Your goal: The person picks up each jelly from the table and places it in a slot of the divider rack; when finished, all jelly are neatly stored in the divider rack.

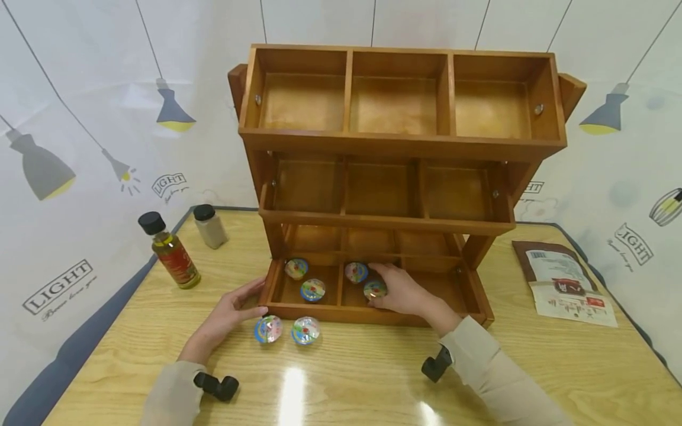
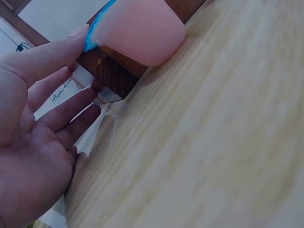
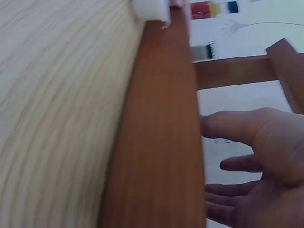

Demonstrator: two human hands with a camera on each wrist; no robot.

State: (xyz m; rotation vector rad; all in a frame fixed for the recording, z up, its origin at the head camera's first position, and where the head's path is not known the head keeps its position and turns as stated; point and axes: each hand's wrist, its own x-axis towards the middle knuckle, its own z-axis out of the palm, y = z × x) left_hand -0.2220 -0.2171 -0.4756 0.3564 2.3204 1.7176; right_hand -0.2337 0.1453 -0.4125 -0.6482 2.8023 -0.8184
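Observation:
My left hand lies at the lower left corner of the wooden shelf, fingers spread along its side. Its thumb is beside a pink jelly cup with a blue-edged lid; whether they touch I cannot tell. Another jelly cup stands to the right on the table. My right hand reaches into the bottom tier's middle compartment, thumb and fingers spread about a jelly cup. The front board hides that cup in the right wrist view. Behind it sits another cup; two more occupy the left compartment.
An oil bottle and a black-capped shaker stand left of the shelf. To the right lies a brown and white pouch. The shelf's upper tiers rise behind my hands, each divided into three compartments.

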